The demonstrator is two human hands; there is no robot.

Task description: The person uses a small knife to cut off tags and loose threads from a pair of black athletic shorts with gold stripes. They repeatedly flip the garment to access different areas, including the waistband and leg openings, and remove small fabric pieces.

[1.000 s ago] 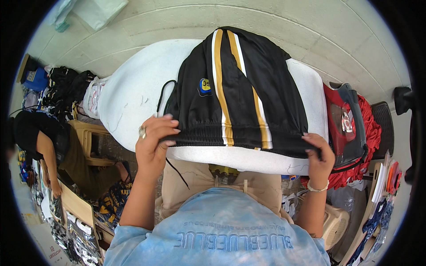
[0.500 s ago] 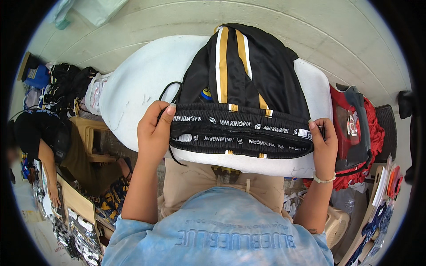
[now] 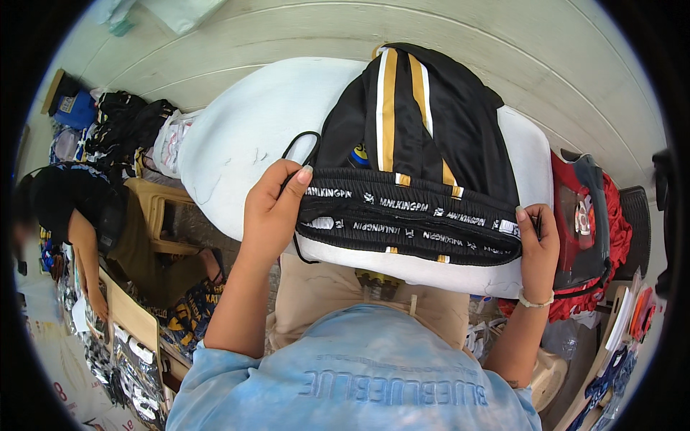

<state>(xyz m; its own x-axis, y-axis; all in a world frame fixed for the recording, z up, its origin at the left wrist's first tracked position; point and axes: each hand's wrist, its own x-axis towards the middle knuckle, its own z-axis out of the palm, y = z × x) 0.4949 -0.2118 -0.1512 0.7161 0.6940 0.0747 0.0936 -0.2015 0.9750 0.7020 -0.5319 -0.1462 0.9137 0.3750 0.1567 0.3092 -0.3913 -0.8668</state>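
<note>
A pair of black shorts with gold and white side stripes lies on a white padded board. Its elastic waistband faces me, stretched sideways so the inner side with white lettering shows. At the waistband's left end my left hand is closed, thumb on top. My right hand pinches the opposite end. A black drawcord loop sticks up beside my left fingers, and a cord end hangs below that hand. Part of a blue and yellow emblem shows beside the stripe.
Right of the board, a red and grey clear-fronted bag rests against red cloth. At left, another person reaches over packed garments near a beige plastic chair. Dark clothes are piled at the far left. A pale wall stands behind.
The whole view has shifted, so board, shorts and hands sit slightly further right in the picture. Both hands keep their hold on the waistband. The other person's arm has moved slightly.
</note>
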